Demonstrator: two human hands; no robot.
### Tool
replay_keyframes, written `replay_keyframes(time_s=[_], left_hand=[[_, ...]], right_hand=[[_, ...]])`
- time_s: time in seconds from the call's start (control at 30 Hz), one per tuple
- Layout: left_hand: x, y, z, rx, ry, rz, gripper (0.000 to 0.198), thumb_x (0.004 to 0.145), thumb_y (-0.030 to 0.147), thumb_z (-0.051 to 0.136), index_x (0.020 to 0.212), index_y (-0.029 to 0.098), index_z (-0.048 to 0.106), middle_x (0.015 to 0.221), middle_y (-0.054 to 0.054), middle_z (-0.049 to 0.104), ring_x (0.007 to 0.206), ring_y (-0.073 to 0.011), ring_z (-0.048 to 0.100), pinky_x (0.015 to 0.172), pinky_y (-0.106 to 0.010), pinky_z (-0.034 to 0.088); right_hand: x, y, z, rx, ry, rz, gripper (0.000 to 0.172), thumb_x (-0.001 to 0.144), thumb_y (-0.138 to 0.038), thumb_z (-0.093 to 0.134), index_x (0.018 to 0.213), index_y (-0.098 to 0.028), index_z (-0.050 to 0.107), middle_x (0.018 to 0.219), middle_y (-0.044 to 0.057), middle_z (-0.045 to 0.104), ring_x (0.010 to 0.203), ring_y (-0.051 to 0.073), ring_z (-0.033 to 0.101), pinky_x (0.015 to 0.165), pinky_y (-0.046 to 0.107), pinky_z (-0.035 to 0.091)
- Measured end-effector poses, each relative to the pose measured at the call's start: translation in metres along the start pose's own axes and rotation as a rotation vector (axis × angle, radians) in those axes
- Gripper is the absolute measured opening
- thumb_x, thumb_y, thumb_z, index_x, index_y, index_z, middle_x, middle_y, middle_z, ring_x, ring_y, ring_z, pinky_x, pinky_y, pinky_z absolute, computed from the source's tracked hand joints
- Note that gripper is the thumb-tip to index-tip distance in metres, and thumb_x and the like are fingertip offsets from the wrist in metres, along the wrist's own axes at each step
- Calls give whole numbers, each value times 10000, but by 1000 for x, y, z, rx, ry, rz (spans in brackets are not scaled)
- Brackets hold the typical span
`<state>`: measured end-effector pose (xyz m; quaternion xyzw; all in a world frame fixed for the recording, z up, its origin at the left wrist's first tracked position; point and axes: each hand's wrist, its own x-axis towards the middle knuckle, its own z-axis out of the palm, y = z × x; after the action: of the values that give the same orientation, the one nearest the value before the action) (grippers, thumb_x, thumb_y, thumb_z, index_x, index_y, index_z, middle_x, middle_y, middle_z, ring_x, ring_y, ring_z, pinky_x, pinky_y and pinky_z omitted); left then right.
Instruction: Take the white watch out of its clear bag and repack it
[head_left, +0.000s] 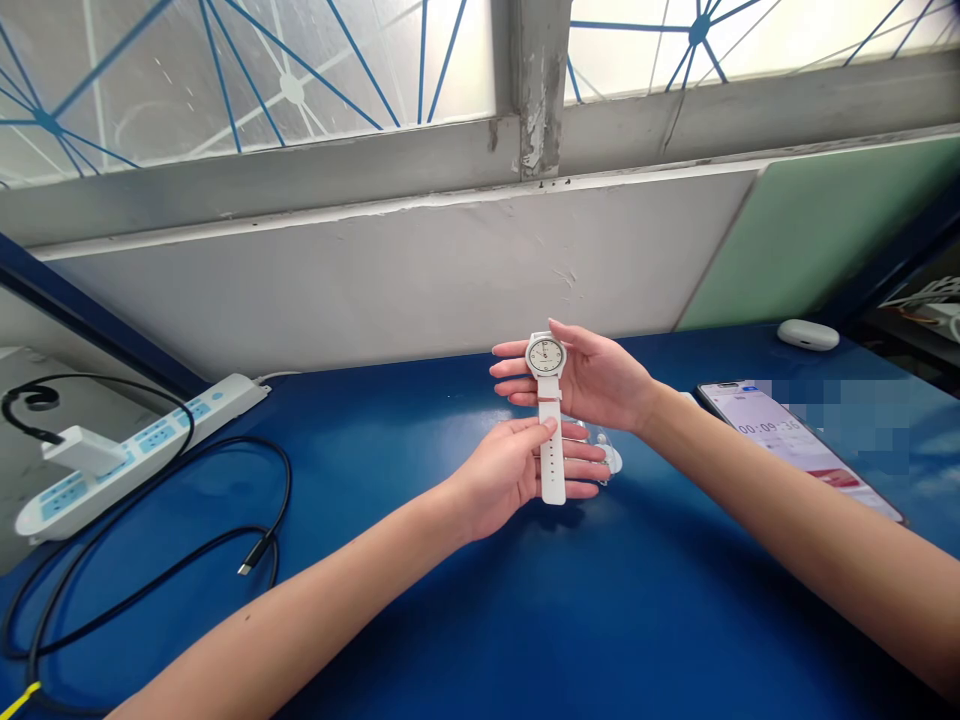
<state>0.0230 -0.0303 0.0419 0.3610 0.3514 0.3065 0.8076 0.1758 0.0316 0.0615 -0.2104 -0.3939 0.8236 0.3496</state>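
A white wristwatch [546, 356] with a round pale dial and a long holed strap is held up above the blue table. My left hand [506, 470] pinches the strap, thumb on top and the other fingers stretched out beneath it. At the watch's case, my right hand [592, 370] supports it, palm up, with its thumb at the upper edge and its fingers reaching out behind to the left. A clear plastic piece [611, 458] lies on the table behind the left fingertips, partly hidden.
On the left a white power strip [157, 437] holds a plugged-in charger [86, 452], with a black cable [281, 490] looped across the table [420, 610]. A phone [787, 440] showing a timer lies under the right forearm. Behind it sits a white case [808, 335].
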Motion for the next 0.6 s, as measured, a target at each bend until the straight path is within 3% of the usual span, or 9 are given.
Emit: replay_keyframes(time_s=[0.17, 0.37, 0.47, 0.6], left_hand=[[1, -2, -2, -25, -18, 49, 268, 991, 282, 510, 961, 66, 666, 882, -163, 725, 778, -242, 728, 793, -404, 570], [-1, -1, 2, 20, -36, 91, 282, 1009, 302, 478, 987, 66, 631, 813, -125, 701, 720, -204, 708, 774, -366, 567], [0, -2, 1, 20, -44, 89, 259, 1011, 297, 477, 1076, 83, 608, 833, -109, 698, 726, -196, 706, 762, -353, 564], [0, -3, -4, 3, -83, 106, 267, 1014, 295, 465, 1111, 93, 611, 863, -114, 698, 727, -183, 699, 729, -315, 554]], right_hand=[[-1, -2, -3, 32, -15, -30, 520, 954, -327, 247, 1210, -79, 626, 1041, 133, 746, 948, 249, 707, 912, 406, 524], [1, 0, -5, 45, 86, -46, 397, 1007, -359, 402, 1138, -93, 667, 727, 37, 688, 792, 177, 705, 790, 282, 565], [2, 1, -8, -20, 170, -108, 287, 963, -357, 551, 1030, -126, 707, 661, 11, 661, 747, 147, 693, 737, 229, 566], [4, 2, -13, -115, 192, -157, 233, 895, -400, 665, 833, -182, 719, 726, 25, 715, 714, 124, 681, 713, 203, 555]])
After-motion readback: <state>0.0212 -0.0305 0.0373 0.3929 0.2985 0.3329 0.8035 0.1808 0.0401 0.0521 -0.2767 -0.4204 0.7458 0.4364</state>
